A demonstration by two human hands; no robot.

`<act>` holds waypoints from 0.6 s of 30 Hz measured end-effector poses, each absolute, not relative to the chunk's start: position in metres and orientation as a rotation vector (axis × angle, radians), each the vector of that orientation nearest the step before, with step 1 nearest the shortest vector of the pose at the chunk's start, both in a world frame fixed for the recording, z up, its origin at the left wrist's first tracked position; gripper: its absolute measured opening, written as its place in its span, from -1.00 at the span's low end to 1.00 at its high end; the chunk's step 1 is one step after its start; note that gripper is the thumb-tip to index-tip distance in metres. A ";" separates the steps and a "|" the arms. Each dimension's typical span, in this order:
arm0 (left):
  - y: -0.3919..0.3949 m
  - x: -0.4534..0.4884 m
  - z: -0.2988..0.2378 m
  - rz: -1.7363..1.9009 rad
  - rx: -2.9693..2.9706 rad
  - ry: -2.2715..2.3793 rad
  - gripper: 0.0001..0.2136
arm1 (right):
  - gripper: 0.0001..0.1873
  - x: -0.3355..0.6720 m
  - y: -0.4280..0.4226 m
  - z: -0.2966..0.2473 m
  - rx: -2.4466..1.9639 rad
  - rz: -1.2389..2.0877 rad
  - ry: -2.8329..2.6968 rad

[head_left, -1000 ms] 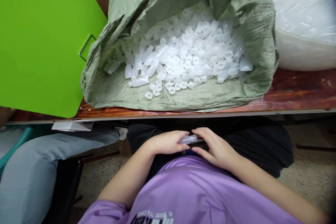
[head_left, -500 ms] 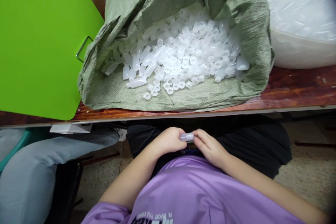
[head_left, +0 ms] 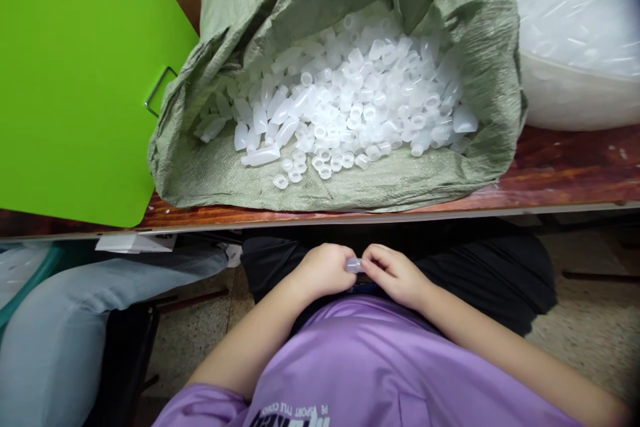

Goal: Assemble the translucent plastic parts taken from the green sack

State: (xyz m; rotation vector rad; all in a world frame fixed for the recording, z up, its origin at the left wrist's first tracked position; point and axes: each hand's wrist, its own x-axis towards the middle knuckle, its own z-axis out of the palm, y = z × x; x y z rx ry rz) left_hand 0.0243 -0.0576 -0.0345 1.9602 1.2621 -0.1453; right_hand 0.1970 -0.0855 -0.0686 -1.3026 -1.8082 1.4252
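Observation:
Above my lap, a small translucent plastic piece (head_left: 354, 265) lies between my two hands. My left hand (head_left: 327, 268) is closed around one end of it. The fingers of my right hand (head_left: 395, 273) pinch its other end, so only the middle shows. Whether it is one part or two joined parts I cannot tell. In front of me on the table, a green woven sack (head_left: 320, 197) lies with its mouth toward me. Inside is a heap of whitish plastic caps and small tubes (head_left: 345, 113).
A bright green board (head_left: 85, 80) with a metal handle stands at the left. On the right, a full clear plastic bag (head_left: 575, 93) rests on the brown table (head_left: 575, 163). Another person's leg (head_left: 65, 327) and a teal basin (head_left: 35, 280) are at the lower left.
My right hand has moved slightly left, closer to my left hand. Its fingers now cover more of the plastic piece.

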 end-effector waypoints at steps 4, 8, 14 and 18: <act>-0.059 0.027 -0.037 -0.135 2.220 1.261 -0.82 | -0.60 0.191 -0.088 -0.072 -1.321 1.535 -1.643; -0.063 0.027 -0.044 -0.216 2.373 1.284 -0.81 | -0.55 0.176 -0.095 -0.081 -1.369 1.664 -1.494; -0.055 0.033 -0.048 -0.353 2.250 1.387 -0.79 | -0.50 0.174 -0.089 -0.088 -1.542 1.761 -1.396; -0.040 0.040 -0.060 -0.481 2.074 1.515 -0.72 | -0.46 0.195 -0.076 -0.094 -1.721 1.590 -1.449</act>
